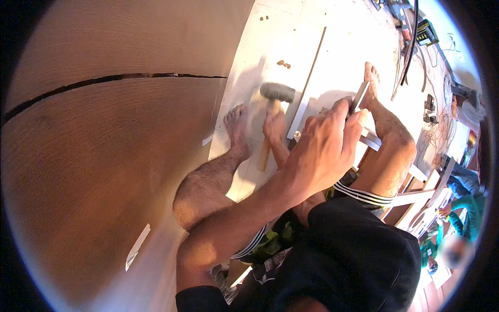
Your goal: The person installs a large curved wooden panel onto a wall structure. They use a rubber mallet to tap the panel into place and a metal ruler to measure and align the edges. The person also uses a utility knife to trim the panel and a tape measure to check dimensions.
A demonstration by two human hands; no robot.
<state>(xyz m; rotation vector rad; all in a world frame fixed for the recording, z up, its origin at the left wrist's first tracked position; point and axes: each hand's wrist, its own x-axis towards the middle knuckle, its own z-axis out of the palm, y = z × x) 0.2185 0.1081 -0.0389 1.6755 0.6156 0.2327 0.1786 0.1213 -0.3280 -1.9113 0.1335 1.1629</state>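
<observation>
Nearest is the black T-shirt [358, 244], with camouflage shorts [270, 242] just beyond it. The left forearm runs from the near left toward the far right, passing over the right forearm, so the hands sit crossed: the left hand [322, 148] is on the right side, the right hand [274, 125] on the left.

The left hand has its thumb and fingers together, pinching a short pale strip [360, 96] that juts out beyond the fingertips. The strip's long axis leans toward the far right, its outer end in front of the bare right foot [371, 73]. What it is made of I cannot tell.

The right hand is wrapped around the pale handle of a mallet [278, 92]. The handle runs near to far, leaning a little right at its far end; the dark, blurred head lies crosswise beyond the fist. The key relation is this: the mallet head lies left of the pinched strip, well apart from it and about as far out, with the right hand nearer to the head and the left hand to the strip.

Between the two, a long narrow batten [306, 86] lies on the floor, slanting from near left to far right. The left foot [237, 122] is left of the right hand, beside a large wood-grain panel [104, 156]. Farther out are brown scraps [284, 64] on the floor and, at the far right, a tangle of cables [442, 132].
</observation>
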